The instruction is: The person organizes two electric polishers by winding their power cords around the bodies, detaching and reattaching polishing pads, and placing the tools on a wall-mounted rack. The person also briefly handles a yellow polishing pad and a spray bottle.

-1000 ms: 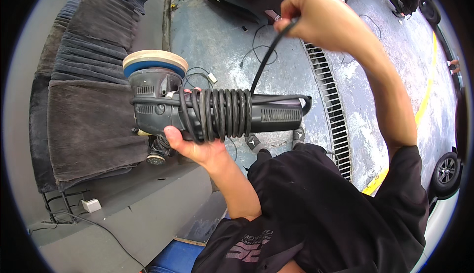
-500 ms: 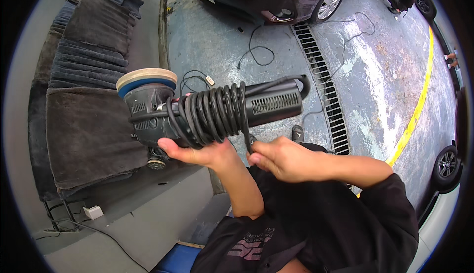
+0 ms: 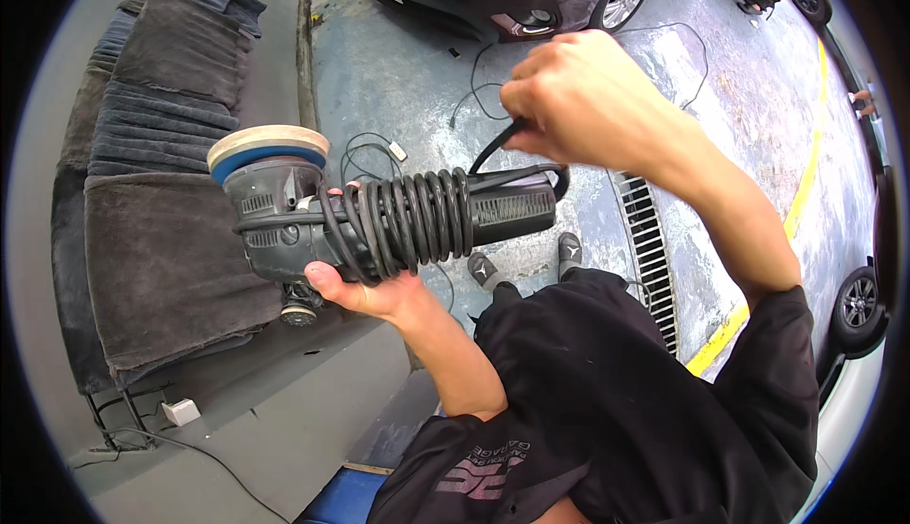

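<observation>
A black polisher with a cream-and-blue pad is held sideways above the floor, its black cord wound in close coils round the body. The left hand grips it from beneath, fingers mostly hidden; the right hand seems closed around the cord. The grey-blue floor looks worn, a drain grate crossing it; dark towels hang at left, near a wall.

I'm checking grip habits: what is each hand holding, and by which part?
The left hand holds the polisher by its body, nearer the pad. The right hand grips the cord by its unwound stretch.
</observation>
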`<control>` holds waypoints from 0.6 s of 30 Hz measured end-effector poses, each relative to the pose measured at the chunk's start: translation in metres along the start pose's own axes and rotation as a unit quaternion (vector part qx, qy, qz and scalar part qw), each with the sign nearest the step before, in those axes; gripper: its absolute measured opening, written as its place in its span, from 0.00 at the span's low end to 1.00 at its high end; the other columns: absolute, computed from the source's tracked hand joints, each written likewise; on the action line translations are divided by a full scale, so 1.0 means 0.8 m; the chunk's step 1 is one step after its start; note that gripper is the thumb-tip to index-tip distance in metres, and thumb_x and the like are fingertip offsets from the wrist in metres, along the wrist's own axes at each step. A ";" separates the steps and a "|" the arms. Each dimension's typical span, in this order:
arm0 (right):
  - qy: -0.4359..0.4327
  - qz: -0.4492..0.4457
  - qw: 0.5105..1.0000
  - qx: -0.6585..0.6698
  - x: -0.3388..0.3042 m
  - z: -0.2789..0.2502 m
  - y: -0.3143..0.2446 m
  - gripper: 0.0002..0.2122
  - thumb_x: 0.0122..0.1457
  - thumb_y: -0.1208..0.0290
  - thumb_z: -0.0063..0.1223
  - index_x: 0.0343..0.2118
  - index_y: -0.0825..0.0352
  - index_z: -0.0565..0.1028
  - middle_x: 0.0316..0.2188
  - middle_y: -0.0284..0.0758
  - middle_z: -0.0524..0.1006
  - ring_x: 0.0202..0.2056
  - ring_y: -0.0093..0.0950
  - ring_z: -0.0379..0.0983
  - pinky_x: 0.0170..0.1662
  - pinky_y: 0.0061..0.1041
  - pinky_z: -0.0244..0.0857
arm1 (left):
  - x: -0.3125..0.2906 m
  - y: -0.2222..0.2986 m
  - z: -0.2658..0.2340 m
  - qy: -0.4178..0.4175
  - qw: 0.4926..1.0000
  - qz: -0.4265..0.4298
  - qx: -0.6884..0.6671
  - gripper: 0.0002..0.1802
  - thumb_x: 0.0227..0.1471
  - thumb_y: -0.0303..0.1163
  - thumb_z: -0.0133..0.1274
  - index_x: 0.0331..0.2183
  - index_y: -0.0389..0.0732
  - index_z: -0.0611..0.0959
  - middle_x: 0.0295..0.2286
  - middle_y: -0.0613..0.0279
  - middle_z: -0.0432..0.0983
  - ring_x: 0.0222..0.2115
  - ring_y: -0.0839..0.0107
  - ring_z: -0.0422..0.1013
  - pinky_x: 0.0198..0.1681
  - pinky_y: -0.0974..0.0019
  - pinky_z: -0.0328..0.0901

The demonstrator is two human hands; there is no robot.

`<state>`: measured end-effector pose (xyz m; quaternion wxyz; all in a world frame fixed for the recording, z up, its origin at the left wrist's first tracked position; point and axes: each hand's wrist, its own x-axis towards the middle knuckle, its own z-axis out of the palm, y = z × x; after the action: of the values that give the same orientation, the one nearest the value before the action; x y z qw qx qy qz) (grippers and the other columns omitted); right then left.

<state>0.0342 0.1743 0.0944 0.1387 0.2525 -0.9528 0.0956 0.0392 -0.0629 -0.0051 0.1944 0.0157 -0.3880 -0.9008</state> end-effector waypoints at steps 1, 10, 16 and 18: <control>-0.015 0.022 1.000 0.011 -0.002 -0.015 -0.020 0.12 0.41 0.64 0.65 0.17 0.68 0.77 0.14 0.43 0.74 0.21 0.41 0.75 0.28 0.36 0.69 | -0.001 0.002 0.003 0.004 1.000 0.022 0.020 0.44 0.46 0.63 0.49 0.50 0.32 0.69 0.41 0.51 0.72 0.42 0.57 0.72 0.46 0.52 0.70; 0.003 0.144 0.925 0.351 -0.082 0.012 -0.142 0.08 0.57 0.74 0.52 0.24 0.68 0.68 0.18 0.39 0.69 0.17 0.41 0.68 0.20 0.36 0.62 | -0.007 0.004 0.043 0.074 0.995 0.067 -0.021 0.42 0.51 0.64 0.38 0.48 0.33 0.73 0.38 0.49 0.75 0.35 0.58 0.75 0.40 0.55 0.73; 0.103 0.005 0.907 0.409 -0.110 0.180 -0.115 0.07 0.60 0.71 0.48 0.37 0.68 0.72 0.28 0.42 0.76 0.32 0.44 0.75 0.36 0.36 0.68 | -0.028 0.034 0.057 0.059 0.997 0.009 -0.050 0.44 0.51 0.66 0.37 0.48 0.32 0.73 0.40 0.47 0.75 0.39 0.57 0.75 0.43 0.53 0.72; 0.029 -0.014 0.927 0.373 -0.117 0.278 -0.045 0.07 0.61 0.69 0.48 0.37 0.66 0.73 0.29 0.43 0.76 0.33 0.44 0.74 0.36 0.37 0.67 | -0.031 0.041 0.057 0.006 0.997 -0.035 -0.076 0.45 0.51 0.67 0.37 0.48 0.32 0.73 0.41 0.48 0.74 0.41 0.57 0.73 0.46 0.52 0.70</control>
<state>0.0827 0.1303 -0.1409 0.0636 0.2962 -0.8403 0.4497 0.0649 -0.0424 0.0469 0.1659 0.0195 -0.3170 -0.9336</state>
